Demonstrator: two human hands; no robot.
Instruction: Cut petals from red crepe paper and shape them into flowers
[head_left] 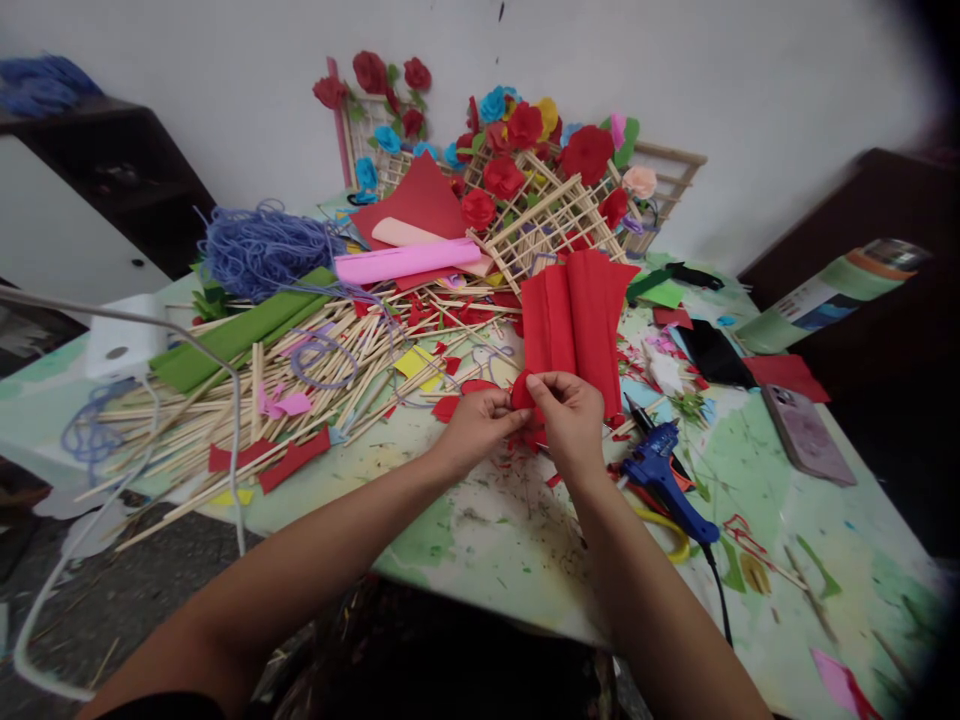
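A folded sheet of red felt (574, 320) stands up from the table in front of me, fanned out toward the top. My left hand (476, 425) and my right hand (571, 420) meet at its lower end and both pinch it there, fingers closed on the red material. Small red scraps (525, 445) lie on the table right under my hands. A blue glue gun (660, 475) lies just right of my right wrist, its black cord running toward me.
A heap of wooden sticks (315, 375), green felt rolls (240, 335), a pink roll (405, 262) and blue yarn (259, 248) fill the left. Wooden lattices with paper flowers (525, 190) lean on the wall behind. A phone (806, 432) lies at the right; yellow-handled scissors (671, 535) sit under the glue gun.
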